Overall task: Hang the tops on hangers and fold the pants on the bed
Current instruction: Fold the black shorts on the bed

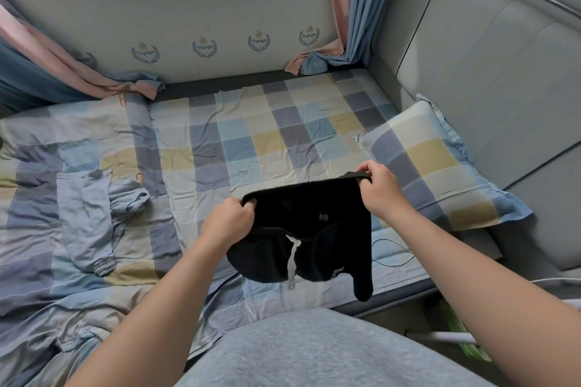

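I hold a pair of black pants (317,229) with a white drawstring above the near edge of the bed (245,148). My left hand (229,218) grips the left end of their top edge. At the right end of that edge my right hand (380,188) pinches the cloth. The pants hang bunched below my hands, with one dark end drooping at the lower right. A light blue garment (91,217) with gathered cuffs lies crumpled on the bed to the left, away from both hands.
A checked sheet covers the bed, and a matching pillow (440,170) lies at the right against a grey padded headboard (490,72). Pink and blue curtains (349,25) hang at the back corners. A white cable (396,258) trails by the bed's right edge.
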Motion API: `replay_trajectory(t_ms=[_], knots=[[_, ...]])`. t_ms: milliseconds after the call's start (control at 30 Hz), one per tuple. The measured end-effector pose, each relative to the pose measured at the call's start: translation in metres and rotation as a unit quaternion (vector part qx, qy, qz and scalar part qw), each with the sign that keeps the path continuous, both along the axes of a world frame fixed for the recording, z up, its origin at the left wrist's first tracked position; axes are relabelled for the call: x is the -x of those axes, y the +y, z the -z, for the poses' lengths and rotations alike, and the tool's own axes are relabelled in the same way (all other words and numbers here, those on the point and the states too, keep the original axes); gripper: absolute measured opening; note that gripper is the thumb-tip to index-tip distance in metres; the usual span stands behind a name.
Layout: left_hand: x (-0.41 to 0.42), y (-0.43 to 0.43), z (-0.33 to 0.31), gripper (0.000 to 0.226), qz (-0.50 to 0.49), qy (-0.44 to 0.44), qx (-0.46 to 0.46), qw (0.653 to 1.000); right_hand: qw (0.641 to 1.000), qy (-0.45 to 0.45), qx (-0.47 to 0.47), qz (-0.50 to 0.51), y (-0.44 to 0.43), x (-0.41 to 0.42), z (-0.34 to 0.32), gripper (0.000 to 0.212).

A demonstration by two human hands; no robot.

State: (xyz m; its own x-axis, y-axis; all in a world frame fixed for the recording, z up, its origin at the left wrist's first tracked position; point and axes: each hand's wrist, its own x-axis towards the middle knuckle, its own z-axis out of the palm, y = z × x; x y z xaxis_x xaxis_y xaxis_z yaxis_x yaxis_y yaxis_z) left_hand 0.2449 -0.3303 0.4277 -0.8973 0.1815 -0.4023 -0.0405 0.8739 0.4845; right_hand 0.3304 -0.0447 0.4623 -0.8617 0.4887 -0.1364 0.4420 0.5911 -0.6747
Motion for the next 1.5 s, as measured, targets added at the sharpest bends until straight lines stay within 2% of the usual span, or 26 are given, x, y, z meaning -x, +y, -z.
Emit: replay_trajectory(t_ms=[67, 100, 200, 267, 367, 433, 500, 567, 633, 833, 933, 967, 1067, 1167, 1267, 1333, 1367, 1400, 1433, 1500], knots=[[-0.005, 0.007, 0.000, 0.024, 0.012, 0.025, -0.030, 0.999, 0.999, -0.022, 0.043, 0.014, -0.005, 0.002, 0.002, 0.013], [-0.007, 0.010, -0.002, 0.023, 0.023, 0.032, -0.045, 0.998, 0.997, -0.031, 0.067, 0.023, -0.007, 0.003, 0.002, 0.012], [-0.006, 0.010, -0.003, 0.037, -0.001, -0.015, -0.097, 0.995, 0.992, -0.044, 0.118, 0.026, -0.008, 0.002, 0.001, 0.013], [-0.004, 0.007, -0.001, 0.035, -0.062, -0.083, -0.135, 0.985, 0.987, -0.063, 0.150, -0.017, -0.005, -0.002, -0.004, 0.029], [-0.002, 0.002, -0.002, 0.020, -0.115, -0.146, -0.173, 0.967, 0.974, -0.104, 0.168, -0.109, 0.003, -0.006, -0.012, 0.055], [-0.001, -0.004, -0.004, 0.015, -0.135, -0.167, -0.187, 0.959, 0.970, -0.138, 0.125, -0.157, 0.010, -0.008, -0.014, 0.063], [0.002, -0.013, -0.006, 0.016, -0.136, -0.169, -0.159, 0.963, 0.970, -0.161, 0.024, -0.179, 0.015, -0.010, -0.013, 0.063], [0.003, -0.019, -0.007, 0.023, -0.142, -0.170, -0.144, 0.964, 0.973, -0.157, -0.057, -0.161, 0.020, -0.012, -0.011, 0.054], [0.003, -0.021, -0.008, 0.034, -0.162, -0.178, -0.158, 0.958, 0.975, -0.149, -0.098, -0.135, 0.021, -0.013, -0.008, 0.040], [-0.003, -0.021, -0.012, 0.052, -0.192, -0.156, -0.212, 0.946, 0.981, -0.182, -0.050, -0.052, 0.015, -0.017, -0.007, 0.020], [-0.004, -0.021, -0.013, 0.053, -0.183, -0.123, -0.212, 0.952, 0.980, -0.186, -0.075, -0.017, 0.015, -0.019, -0.007, 0.029], [-0.004, -0.021, -0.012, 0.050, -0.185, -0.114, -0.215, 0.952, 0.985, -0.169, -0.045, -0.007, 0.014, -0.018, -0.007, 0.030], [-0.003, -0.021, -0.010, 0.039, -0.214, -0.110, -0.243, 0.940, 0.980, -0.109, 0.156, 0.054, 0.009, -0.016, -0.006, 0.030], [0.000, -0.024, -0.008, 0.025, -0.236, -0.142, -0.307, 0.911, 0.940, -0.081, 0.318, 0.094, 0.007, -0.016, -0.009, 0.026], [0.002, -0.028, -0.013, 0.013, -0.240, -0.191, -0.417, 0.856, 0.881, -0.037, 0.464, 0.085, 0.013, -0.017, -0.014, 0.022], [0.003, -0.033, -0.016, 0.024, -0.210, -0.221, -0.493, 0.815, 0.850, -0.011, 0.522, 0.064, 0.018, -0.020, -0.017, 0.026], [0.002, -0.035, -0.016, 0.035, -0.181, -0.224, -0.511, 0.810, 0.842, 0.000, 0.536, 0.056, 0.020, -0.021, -0.017, 0.031], [0.000, -0.036, -0.016, 0.045, -0.155, -0.214, -0.508, 0.820, 0.843, 0.010, 0.536, 0.049, 0.021, -0.022, -0.015, 0.037], [-0.001, -0.035, -0.016, 0.049, -0.134, -0.181, -0.478, 0.849, 0.855, 0.020, 0.516, 0.043, 0.021, -0.022, -0.014, 0.041], [-0.004, -0.033, -0.015, 0.040, -0.100, -0.058, -0.358, 0.927, 0.909, 0.038, 0.415, 0.030, 0.017, -0.020, -0.010, 0.040]])
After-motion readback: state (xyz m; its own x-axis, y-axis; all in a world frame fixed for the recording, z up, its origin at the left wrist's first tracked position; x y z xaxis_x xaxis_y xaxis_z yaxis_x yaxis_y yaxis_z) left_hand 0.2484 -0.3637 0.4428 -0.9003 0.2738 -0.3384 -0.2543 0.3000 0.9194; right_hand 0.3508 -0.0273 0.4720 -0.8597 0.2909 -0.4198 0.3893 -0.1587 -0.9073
